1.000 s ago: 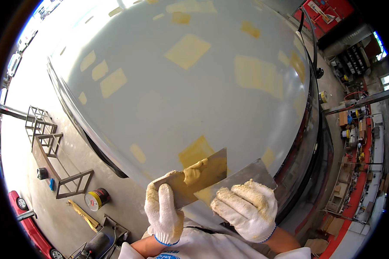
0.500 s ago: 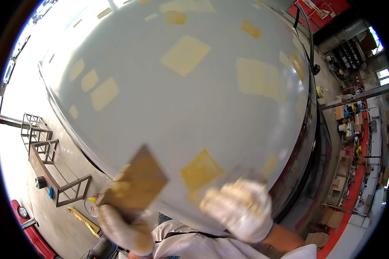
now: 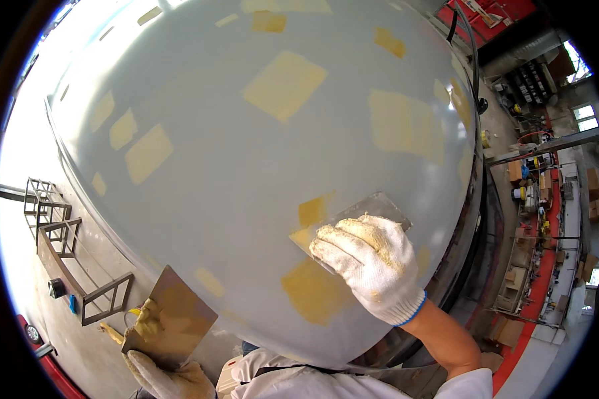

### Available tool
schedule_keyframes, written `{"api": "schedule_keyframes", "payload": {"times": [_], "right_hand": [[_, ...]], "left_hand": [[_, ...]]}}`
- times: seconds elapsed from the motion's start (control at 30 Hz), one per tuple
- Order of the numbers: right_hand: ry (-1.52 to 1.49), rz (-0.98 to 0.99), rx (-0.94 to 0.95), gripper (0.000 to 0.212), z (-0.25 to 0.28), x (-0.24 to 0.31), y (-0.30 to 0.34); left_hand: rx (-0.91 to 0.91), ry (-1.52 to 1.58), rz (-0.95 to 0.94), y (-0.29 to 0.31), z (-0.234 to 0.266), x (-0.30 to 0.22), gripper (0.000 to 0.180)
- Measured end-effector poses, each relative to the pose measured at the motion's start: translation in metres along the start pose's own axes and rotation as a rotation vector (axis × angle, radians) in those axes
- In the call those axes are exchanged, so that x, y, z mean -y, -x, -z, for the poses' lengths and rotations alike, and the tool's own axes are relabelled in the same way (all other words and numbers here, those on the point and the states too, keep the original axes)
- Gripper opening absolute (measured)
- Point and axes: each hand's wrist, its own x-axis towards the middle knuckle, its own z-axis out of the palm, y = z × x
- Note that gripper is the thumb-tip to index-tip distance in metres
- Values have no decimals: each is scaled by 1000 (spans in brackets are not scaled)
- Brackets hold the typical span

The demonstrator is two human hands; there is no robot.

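My right hand point(image 3: 373, 269), in a putty-smeared white knit glove, grips a flat, thin grey putty spreader point(image 3: 389, 205). Its blade lies at the surface of a broad, curved grey vehicle panel point(image 3: 226, 219), over a small smear of yellow putty point(image 3: 313, 211). Just below that hand is a larger, deeper yellow putty patch point(image 3: 313, 292). At the lower left, my gloved left hand point(image 3: 166, 379) is closed on the lower edge of a square brown mixing board point(image 3: 186, 306). A lump of yellow putty point(image 3: 148, 322) sits on the board. The left fingers under it are hidden.
Paler yellow patches point(image 3: 285, 86) dot the panel. A metal frame stand point(image 3: 80, 272) is on the floor to the left, with a red car point(image 3: 53, 372) beyond. Along the right run a metal rail point(image 3: 552, 143) and cluttered shelves with boxes point(image 3: 516, 286).
My right hand has moved up the panel, laying a new putty smear above the larger patch. My left hand and the board have dropped down and left, away from the panel's middle.
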Motion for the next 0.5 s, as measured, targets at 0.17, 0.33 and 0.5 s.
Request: {"api": "schedule_keyframes", "payload": {"times": [0.17, 0.33, 0.5], "right_hand": [[49, 4, -86, 30, 2, -10, -31], [-2, 18, -45, 30, -1, 0, -13], [40, 35, -80, 29, 6, -7, -31]], "left_hand": [[-2, 102, 17, -1, 0, -2, 57], [3, -150, -76, -6, 5, 9, 64], [-54, -146, -40, -9, 2, 13, 65]]}}
